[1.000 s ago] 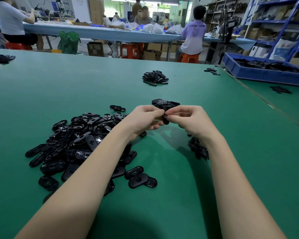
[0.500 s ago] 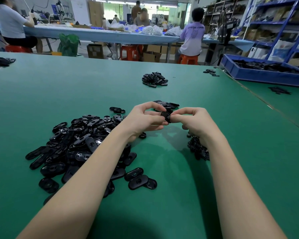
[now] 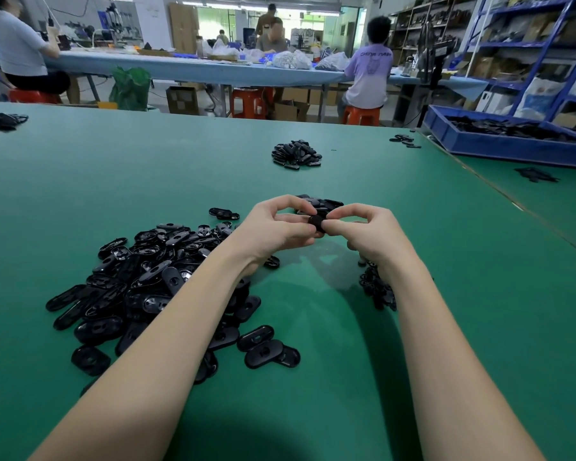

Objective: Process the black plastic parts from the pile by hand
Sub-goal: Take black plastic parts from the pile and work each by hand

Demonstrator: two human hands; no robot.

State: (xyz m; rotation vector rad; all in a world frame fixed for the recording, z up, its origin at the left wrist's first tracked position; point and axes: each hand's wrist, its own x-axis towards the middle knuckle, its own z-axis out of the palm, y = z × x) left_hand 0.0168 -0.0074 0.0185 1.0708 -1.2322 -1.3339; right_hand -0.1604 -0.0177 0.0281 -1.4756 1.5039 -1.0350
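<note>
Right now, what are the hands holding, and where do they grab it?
One small black plastic part, pinched between both hands: left hand on its left end, right hand on its right end.

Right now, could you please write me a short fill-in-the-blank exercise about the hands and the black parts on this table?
1. Both hands pinch one small black part between them, held ____ the green table.
2. The big pile of black parts lies under the ____ forearm.
3. The left hand and the right hand meet at the ____ of their fingers.
4. The tray at the far right is ____ in colour.

Missing words: above; left; tips; blue
</note>
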